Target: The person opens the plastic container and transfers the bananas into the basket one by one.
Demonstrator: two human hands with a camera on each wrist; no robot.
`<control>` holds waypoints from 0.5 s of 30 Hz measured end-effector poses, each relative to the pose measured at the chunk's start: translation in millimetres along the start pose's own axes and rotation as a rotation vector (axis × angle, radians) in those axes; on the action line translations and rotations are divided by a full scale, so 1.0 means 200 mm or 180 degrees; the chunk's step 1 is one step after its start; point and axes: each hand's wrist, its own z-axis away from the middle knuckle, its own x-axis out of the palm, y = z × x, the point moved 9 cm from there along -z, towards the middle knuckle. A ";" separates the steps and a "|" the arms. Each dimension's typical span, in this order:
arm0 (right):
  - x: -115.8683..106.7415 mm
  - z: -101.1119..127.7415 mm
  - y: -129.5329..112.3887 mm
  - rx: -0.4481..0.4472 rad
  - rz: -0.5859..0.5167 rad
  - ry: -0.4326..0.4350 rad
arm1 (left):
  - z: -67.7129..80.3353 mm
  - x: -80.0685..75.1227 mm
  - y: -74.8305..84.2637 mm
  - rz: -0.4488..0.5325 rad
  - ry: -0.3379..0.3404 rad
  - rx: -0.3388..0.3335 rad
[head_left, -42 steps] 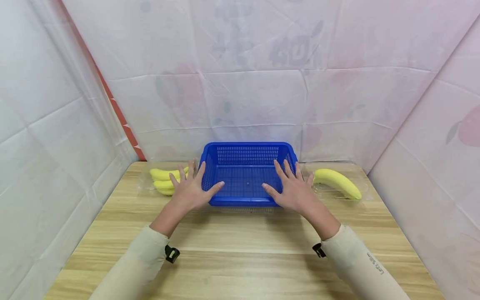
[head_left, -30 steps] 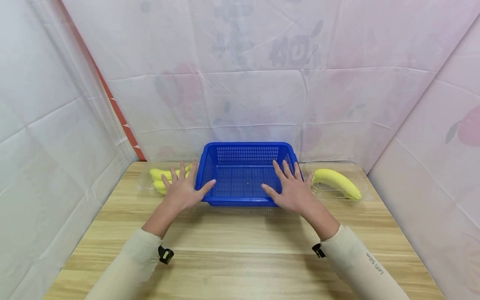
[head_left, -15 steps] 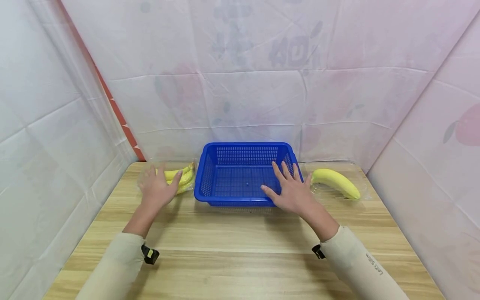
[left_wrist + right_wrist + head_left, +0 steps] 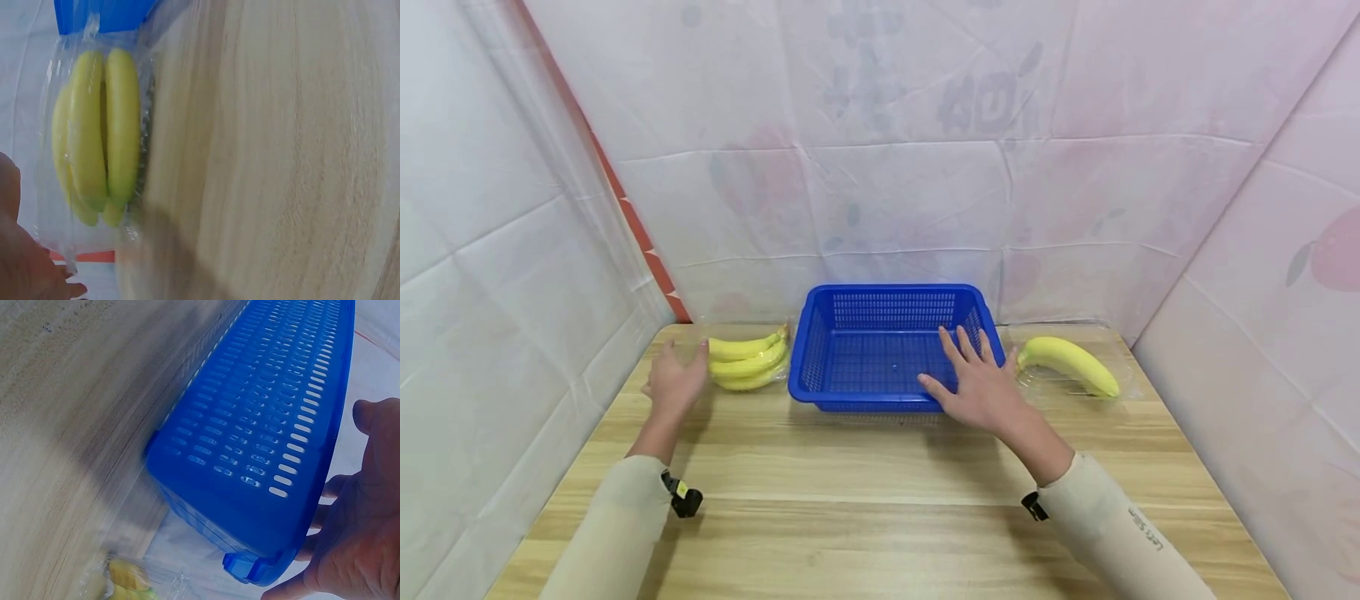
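My left hand (image 4: 675, 379) is at the left end of a clear plastic package (image 4: 53, 219) holding several yellow bananas (image 4: 748, 360). Its thumb and fingers stand apart around that end in the left wrist view; firm contact is not visible. Over the right front corner of a blue slotted basket (image 4: 887, 404), my right hand (image 4: 988, 396) has its fingers spread and nothing in its grip. The right wrist view has those fingertips close along the basket's rim (image 4: 325, 487). The basket's inside holds nothing visible.
Right of the basket, a single banana (image 4: 1070, 365) lies with clear plastic (image 4: 1108, 337) around it. The wooden table (image 4: 865, 517) ends at a white printed cloth (image 4: 910, 200) at the back. Cloth walls also stand at the left and right.
My left hand has moved left from the basket's left edge, across the packaged bananas, to the package's far end, uncovering them. My right hand has hardly moved.
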 end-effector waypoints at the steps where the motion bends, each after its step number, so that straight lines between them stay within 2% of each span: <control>1: 0.00 0.00 0.00 -0.0008 0.0000 0.0007 | -0.01 0.00 -0.02 0.0122 -0.0012 -0.0056; 4: 0.00 0.00 -0.01 -0.0021 -0.0010 0.0019 | -0.03 0.01 -0.06 0.0496 -0.0049 -0.0196; 7: 0.00 0.00 -0.01 -0.0034 -0.0023 0.0035 | -0.04 0.01 -0.09 0.0817 -0.0026 -0.0249; 11: 0.00 0.01 -0.02 -0.0066 -0.0016 0.0051 | -0.05 0.01 -0.11 0.0987 -0.0007 -0.0248; 15: 0.00 0.01 -0.03 -0.0098 -0.0087 0.0049 | -0.04 0.02 -0.12 0.1095 -0.0085 -0.0281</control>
